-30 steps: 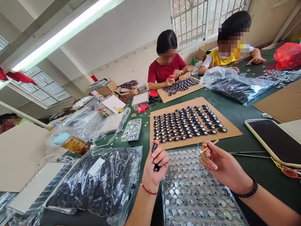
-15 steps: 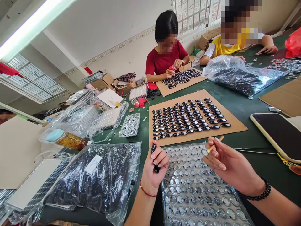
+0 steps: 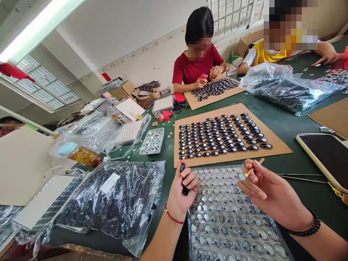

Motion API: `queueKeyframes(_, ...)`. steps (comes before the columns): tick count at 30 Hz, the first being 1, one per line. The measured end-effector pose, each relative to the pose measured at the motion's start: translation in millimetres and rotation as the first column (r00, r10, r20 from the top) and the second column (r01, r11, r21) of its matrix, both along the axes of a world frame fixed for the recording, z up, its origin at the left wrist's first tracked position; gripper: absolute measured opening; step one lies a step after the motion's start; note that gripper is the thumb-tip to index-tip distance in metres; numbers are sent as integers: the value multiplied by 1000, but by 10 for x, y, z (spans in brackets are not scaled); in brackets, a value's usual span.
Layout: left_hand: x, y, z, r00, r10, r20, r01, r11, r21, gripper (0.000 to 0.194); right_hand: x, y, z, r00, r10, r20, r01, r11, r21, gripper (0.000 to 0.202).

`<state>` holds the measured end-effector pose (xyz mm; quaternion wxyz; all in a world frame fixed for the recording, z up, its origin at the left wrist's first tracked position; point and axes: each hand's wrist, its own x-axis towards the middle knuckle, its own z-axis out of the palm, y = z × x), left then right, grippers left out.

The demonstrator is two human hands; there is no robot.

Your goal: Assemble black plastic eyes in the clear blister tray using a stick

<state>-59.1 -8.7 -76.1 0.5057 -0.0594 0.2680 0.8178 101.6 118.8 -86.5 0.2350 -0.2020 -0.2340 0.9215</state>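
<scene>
My left hand (image 3: 182,188) is closed around glossy black elongated pieces (image 3: 185,189), one of them sticking up between thumb and forefinger. In my right hand (image 3: 274,192) a thin wooden stick (image 3: 255,167) is pinched between thumb and fingers, with a small round clear disc (image 3: 241,176) at its lower end. Below both hands lies a clear plastic tray (image 3: 199,228) filled with rows of round clear discs that have thin tails. Just beyond it, a cardboard sheet (image 3: 272,130) carries rows of black oval pieces (image 3: 231,149) with pale round spots.
A bag of black pieces (image 3: 108,210) lies to the left, with a small tub of silvery bits (image 3: 152,141) behind it. At right is a phone (image 3: 323,159). Two people sit across the green table (image 3: 288,108), near another clear bag (image 3: 288,90).
The view has shifted slightly. The black pieces in my left hand have turned a little, while my right hand keeps the stick and disc. A person's hand at far right has moved toward the red bag.
</scene>
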Motion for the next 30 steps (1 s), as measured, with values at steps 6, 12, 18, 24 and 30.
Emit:
queueKeyframes(6, -17, 19, -16, 997, -82, 4, 82, 988, -128, 20, 4, -17, -30, 1000, 10, -17, -10, 1000, -9, 12)
queueKeyframes(12, 57, 3, 54, 944, -273, -184, 246, 957, -155, 19, -26, 35, -23, 998, -28, -55, 27, 999, -19, 12)
queueKeyframes(18, 160, 61, -23, 675, -471, -569, 191, 855, -482, 16, -3, -25, -20, 982, -157, 105, 96, 895, 437, 17)
queueKeyframes(24, 176, 121, -145, 232, -632, -739, -58, 750, -659, 23, 43, -144, -71, 948, -310, 72, -33, 130, 991, 8)
queueKeyframes(30, 181, 113, -118, 55, -692, -720, -155, 706, -691, 29, 19, -180, -127, 965, -260, 47, -87, -145, 986, 13)
